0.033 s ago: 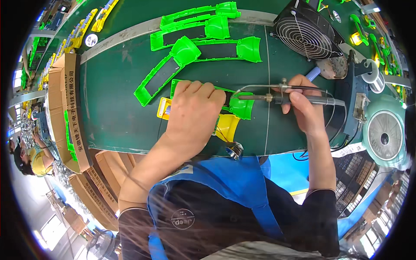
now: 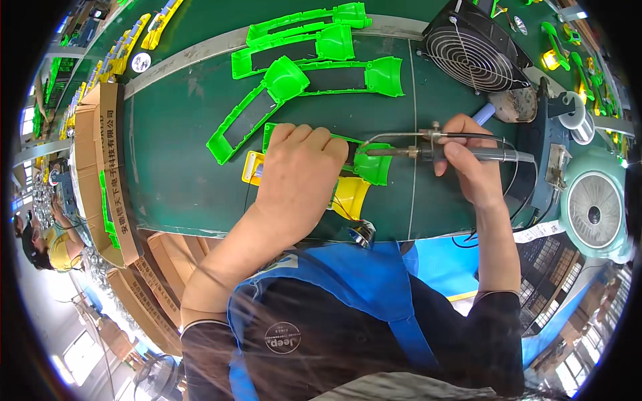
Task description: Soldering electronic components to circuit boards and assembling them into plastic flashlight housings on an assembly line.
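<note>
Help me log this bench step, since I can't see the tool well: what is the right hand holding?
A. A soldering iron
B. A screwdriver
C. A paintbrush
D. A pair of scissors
A: the right hand grips a soldering iron whose metal tip reaches the green plastic part that the left hand presses down.

One view only, from a fisheye camera worn on the person's head, looking steeply down and close over the green bench [image 2: 174, 167]. The person's chest fills the picture from 5 to 7 o'clock, and the forearms rise from there toward the centre. The left hand [image 2: 301, 177] sits almost dead centre, the right hand [image 2: 468, 160] toward 3 o'clock. The far edge of the bench runs from 10 to 1 o'clock. Straight lines bow near the dark round rim. No second view shares the scene.
</note>
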Available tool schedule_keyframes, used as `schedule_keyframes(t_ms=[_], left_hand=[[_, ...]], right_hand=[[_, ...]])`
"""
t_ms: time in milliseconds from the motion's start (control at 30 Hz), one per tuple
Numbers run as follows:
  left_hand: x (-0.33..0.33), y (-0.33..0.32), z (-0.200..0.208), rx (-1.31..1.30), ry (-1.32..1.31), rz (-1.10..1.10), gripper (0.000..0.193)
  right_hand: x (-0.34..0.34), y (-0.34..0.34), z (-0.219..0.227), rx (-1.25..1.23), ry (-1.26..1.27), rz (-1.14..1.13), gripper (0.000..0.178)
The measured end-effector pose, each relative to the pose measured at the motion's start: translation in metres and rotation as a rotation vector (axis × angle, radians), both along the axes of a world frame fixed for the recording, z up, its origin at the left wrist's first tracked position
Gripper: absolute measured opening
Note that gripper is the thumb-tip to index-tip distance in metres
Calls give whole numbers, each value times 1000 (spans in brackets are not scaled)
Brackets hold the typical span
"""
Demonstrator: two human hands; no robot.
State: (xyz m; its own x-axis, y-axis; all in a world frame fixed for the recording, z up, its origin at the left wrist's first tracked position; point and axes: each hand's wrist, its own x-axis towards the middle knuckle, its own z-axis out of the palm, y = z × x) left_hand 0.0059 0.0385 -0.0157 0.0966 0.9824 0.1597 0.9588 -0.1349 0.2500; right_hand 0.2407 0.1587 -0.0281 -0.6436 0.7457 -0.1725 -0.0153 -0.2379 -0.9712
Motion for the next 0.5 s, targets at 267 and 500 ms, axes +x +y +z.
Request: schedule_keyframes(t_ms=[267, 500], left_hand=[[-3, 7, 5, -82, 12, -28, 6], [-4, 8, 3, -74, -5, -20, 8]], right_hand=[[-12, 5, 11, 53, -146, 156, 17], [-17, 6, 14, 84, -174, 177, 17]])
